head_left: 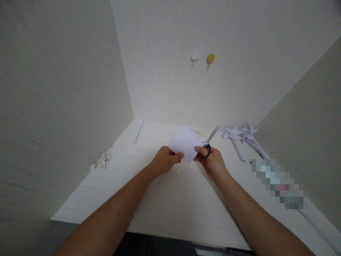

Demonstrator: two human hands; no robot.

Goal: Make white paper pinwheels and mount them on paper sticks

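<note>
Head view. Pale wood-grain desk (pixel 165 199) boxed in by walls on the left, the back and the right; the near edge runs below the forearms. Open surface lies between the hands and the near edge, and more to the left of the left hand.

Just beyond the left hand, near the back wall, lies a thin white strip (pixel 137 132). Further left, at the desk's left edge, a small pile of pale scraps (pixel 102 161). To the right of the right hand, well apart, folded paper pinwheels (pixel 241 134) on sticks lie flat; nearer on that side is a blurred-out patch, contents unclear. Two round pins (pixel 203 57), one white and one yellow, sit on the back wall above the hands.

Left hand (pixel 165 160) pinches the left corner of a white paper sheet (pixel 185 142), thumb on top. Right hand (pixel 211 161) grips the paper's right edge with fingertips while closed on the black handles of the scissors (pixel 209 142); blades point up and away, slightly parted. The paper is held up between both hands, above mid-desk. Both forearms reach in from the near edge, converging.
</note>
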